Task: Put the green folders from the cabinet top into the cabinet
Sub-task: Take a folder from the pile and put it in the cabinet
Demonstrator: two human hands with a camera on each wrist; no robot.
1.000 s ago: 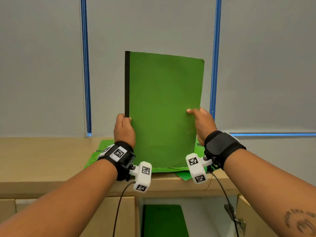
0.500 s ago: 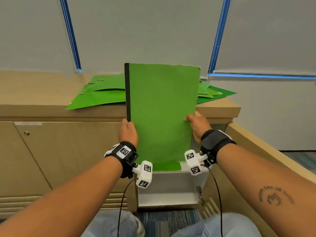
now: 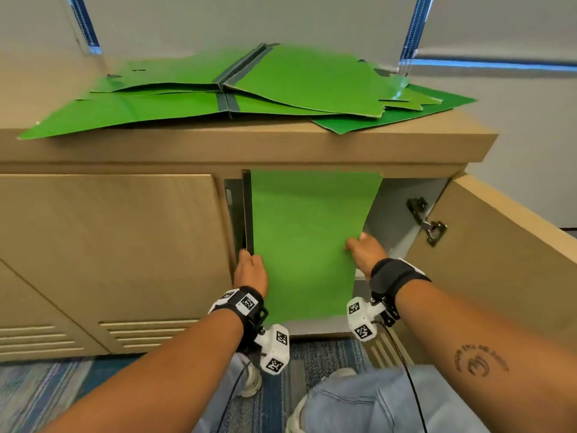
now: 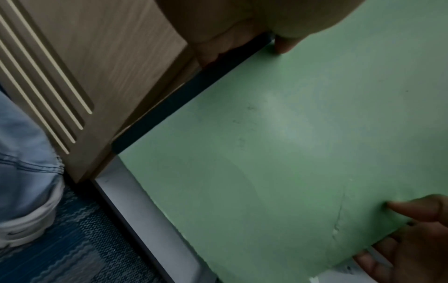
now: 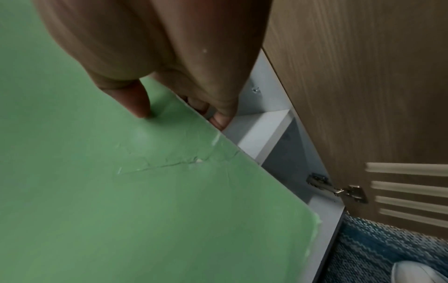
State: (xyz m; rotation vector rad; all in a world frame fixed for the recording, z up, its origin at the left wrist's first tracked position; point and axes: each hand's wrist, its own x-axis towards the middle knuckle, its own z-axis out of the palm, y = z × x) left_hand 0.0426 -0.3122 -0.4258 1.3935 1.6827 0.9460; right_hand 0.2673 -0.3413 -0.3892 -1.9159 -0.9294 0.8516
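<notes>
left hand grasps the dark spine edge | green folder upright at the open cabinet mouth; likely light, thin, bendy, creased, best held by both side edges | right hand pinches the free edge | more folders up top

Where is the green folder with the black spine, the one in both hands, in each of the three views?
Head: green folder with the black spine, centre, upright in the open cabinet bay.
Left wrist: it fills the right side, spine running diagonally.
Right wrist: it fills the left and lower part.
Shared landmark: the right thumb pressing the cover near its creased right edge.
</notes>
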